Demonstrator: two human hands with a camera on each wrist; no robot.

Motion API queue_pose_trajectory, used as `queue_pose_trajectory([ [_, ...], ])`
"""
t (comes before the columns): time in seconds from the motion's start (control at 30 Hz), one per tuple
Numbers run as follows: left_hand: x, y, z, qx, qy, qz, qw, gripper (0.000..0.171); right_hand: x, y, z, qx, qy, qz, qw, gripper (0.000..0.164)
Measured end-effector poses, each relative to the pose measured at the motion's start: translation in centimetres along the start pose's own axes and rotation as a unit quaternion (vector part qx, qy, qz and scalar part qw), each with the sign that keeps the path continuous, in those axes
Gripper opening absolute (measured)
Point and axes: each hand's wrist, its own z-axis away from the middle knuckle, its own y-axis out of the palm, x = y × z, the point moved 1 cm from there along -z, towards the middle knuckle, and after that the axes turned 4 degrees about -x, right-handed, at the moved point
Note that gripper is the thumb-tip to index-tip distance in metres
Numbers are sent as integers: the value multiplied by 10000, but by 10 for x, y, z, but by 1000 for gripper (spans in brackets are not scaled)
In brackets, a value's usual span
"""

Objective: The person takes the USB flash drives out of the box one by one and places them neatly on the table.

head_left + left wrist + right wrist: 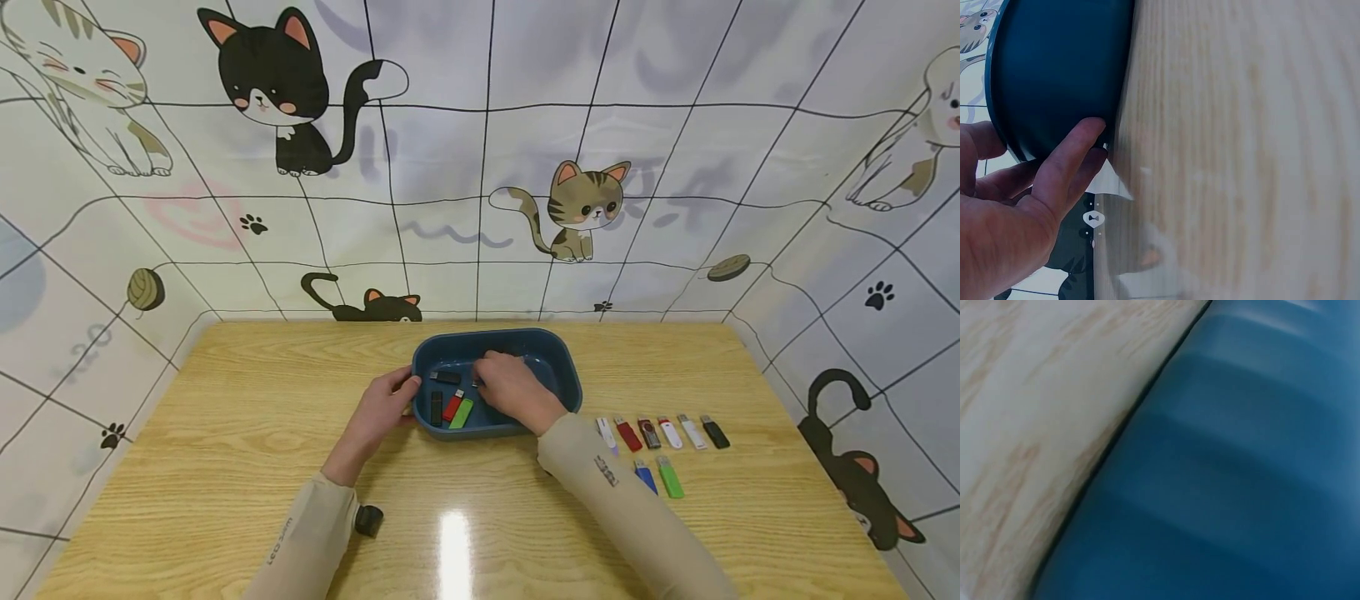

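Observation:
A dark blue plastic bin [495, 431] stands on the table. My left hand [382, 408] grips its left end, the thumb at the rim and fingers against the outer wall; the left wrist view shows this hand [1022, 200] close up. Inside the bin lie a black USB flash drive [447, 377], a darker upright one [437, 408], a red one [453, 406] and a green one [461, 414]. My right hand [513, 387] reaches into the bin with bent fingers. A small light tip shows beside its fingertips; whether they pinch it is hidden. The right wrist view shows only bin wall [1229, 456] and tabletop.
Right of the bin, several flash drives form a row, from a whitish one [607, 435] to a black one [716, 432]. Below them lie a blue one [645, 477] and a green one [670, 477]. A cat-print cloth [442, 167] encloses the wooden table [262, 400].

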Motion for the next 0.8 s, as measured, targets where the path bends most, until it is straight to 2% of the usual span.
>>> queue_pose_trajectory([
  [0.43,-1,-1,0,33,27,-5,10000,46,1,-3,9,-245,192,-72,9995,18],
  [0.8,0,-1,0,67,-29,76,9999,46,-4,-22,29,-480,408,-462,9969,19],
])
